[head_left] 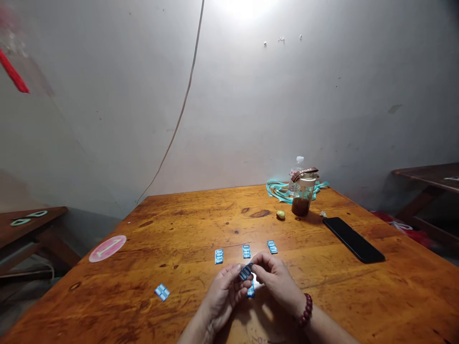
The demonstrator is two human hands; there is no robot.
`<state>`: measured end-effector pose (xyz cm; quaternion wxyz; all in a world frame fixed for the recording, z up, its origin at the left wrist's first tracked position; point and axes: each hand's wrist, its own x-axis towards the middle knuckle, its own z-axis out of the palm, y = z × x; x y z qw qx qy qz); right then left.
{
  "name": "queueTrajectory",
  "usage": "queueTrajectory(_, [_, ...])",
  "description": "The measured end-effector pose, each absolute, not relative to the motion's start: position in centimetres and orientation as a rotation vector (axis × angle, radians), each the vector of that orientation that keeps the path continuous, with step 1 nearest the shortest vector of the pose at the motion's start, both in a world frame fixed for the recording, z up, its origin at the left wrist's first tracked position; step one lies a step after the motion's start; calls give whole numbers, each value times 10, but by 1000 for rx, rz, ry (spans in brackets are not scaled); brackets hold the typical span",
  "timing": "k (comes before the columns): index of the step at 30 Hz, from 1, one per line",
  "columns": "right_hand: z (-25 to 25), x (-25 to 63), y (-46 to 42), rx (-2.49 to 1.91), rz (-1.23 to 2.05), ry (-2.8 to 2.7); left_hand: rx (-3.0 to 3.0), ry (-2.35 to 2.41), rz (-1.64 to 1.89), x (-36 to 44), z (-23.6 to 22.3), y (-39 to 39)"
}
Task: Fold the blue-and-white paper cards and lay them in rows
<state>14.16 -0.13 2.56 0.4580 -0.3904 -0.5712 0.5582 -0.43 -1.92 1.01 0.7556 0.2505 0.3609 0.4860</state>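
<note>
1. Blue-and-white card [245,271], tilted, lifted above the table [193,220] between both hands.
2. Left hand [227,286]: thumb pressed on the card, fingers curled beneath. Right hand [276,277]: thumb and forefinger pinching the upper right corner; dark red bracelet [307,309] around the wrist.
3. Below the hands, partly hidden: lower card [250,289].
4. Just beyond: three cards [246,251] in a loose row; well apart, to the left, a lone card [162,292].
5. To the right: black phone [353,240], lying flat.
6. Farther back: cup [302,205] with dark liquid, partly blocking the bottle [300,159]; turquoise strap [274,191] around and behind; yellowish fruit [280,215] near the cup.
7. Left edge: pink disc [107,248].
8. Tabletop of glossy, knotted orange-brown wood.
9. Behind: scuffed grey wall [229,119], hanging cable [186,91], benches [53,212] on either side.
</note>
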Motion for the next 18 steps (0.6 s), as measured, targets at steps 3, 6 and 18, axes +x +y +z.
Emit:
queueTrajectory(3, [26,141,-1,-931,1407,-1388,552,774,1045,-4,10,-19])
queueTrajectory(6, [21,139,0,-923,1491,-1316,566,769,1034,-3,10,-20])
queueTrajectory(18, [35,209,28,-1277,1283,-1569,763,1084,1258,-9,19,-15])
